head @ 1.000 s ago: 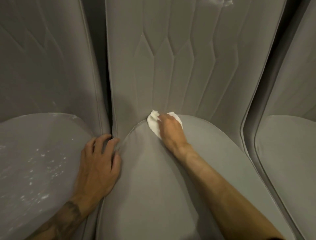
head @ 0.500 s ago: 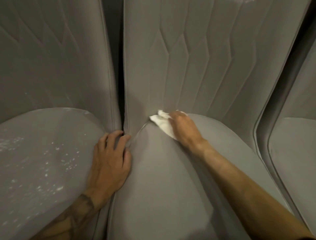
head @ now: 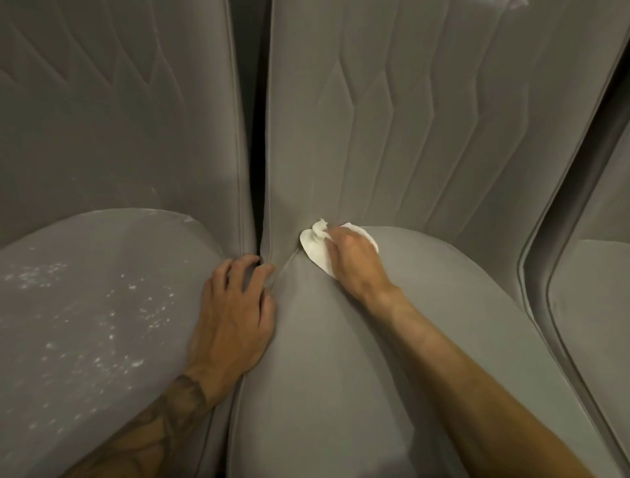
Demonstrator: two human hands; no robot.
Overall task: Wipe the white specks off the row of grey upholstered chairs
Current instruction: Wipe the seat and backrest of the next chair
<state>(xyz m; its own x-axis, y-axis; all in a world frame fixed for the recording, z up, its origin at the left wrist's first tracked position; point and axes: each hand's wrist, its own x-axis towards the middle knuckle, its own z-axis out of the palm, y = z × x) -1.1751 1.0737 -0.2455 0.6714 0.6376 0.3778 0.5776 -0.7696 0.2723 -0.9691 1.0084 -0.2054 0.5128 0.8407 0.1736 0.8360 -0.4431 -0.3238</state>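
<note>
Three grey upholstered chairs stand side by side. My right hand (head: 356, 261) presses a crumpled white wipe (head: 315, 247) into the crease where the middle chair's seat (head: 341, 375) meets its quilted backrest (head: 392, 119). My left hand (head: 235, 317) lies flat with spread fingers over the gap between the left and middle seats, fingertips at the crease. The left chair's seat (head: 85, 307) is scattered with white specks (head: 136, 307). The middle seat looks free of specks.
A dark narrow gap (head: 254, 136) separates the left and middle backrests. The right chair (head: 593, 307) shows only its seat edge and part of its back. A white smear (head: 516, 3) sits at the top edge of the middle backrest.
The view has shifted so the chairs sit further right in frame. My right hand and the wipe have slid left along the seat crease. My left hand stays planted between the seats.
</note>
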